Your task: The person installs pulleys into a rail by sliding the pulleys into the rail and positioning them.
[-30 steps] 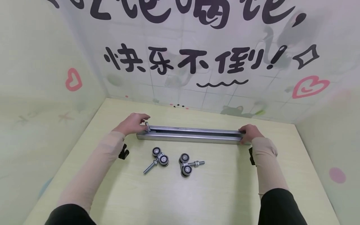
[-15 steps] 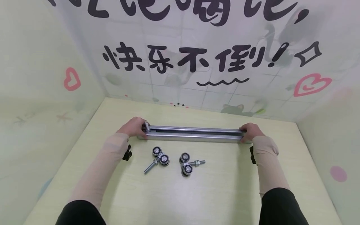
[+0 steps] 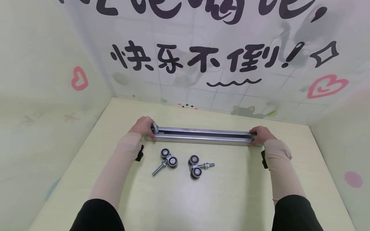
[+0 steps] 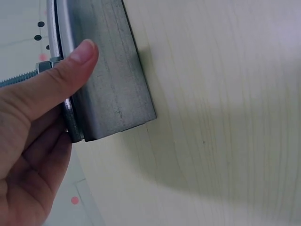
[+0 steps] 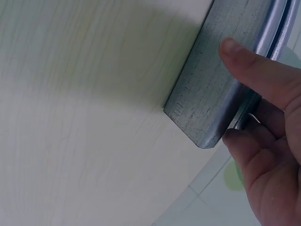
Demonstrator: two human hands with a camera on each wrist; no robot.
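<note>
A long metal channel rail (image 3: 202, 139) lies across the back of the table, its slot facing up. My left hand (image 3: 143, 126) grips the rail's left end. In the left wrist view, the thumb (image 4: 77, 63) presses the side face and the other fingers curl behind. A threaded bolt with a nut (image 3: 155, 128) stands out of the slot beside that hand; whatever it joins inside the rail is mostly hidden. At the opposite end, my right hand (image 3: 262, 135) holds the rail, thumb (image 5: 242, 59) on the front side and fingers behind.
Two trolley rollers with wheels and threaded bolts, a left one (image 3: 169, 159) and a right one (image 3: 197, 166), lie on the pale wooden table (image 3: 202, 202) in front of the rail. Printed sheets (image 3: 185, 86) wall the table at the back and sides.
My left hand has come down from beside the upright bolt, and its thumb now lies on the rail's front side. The right hand keeps its hold. The view has shifted slightly.
</note>
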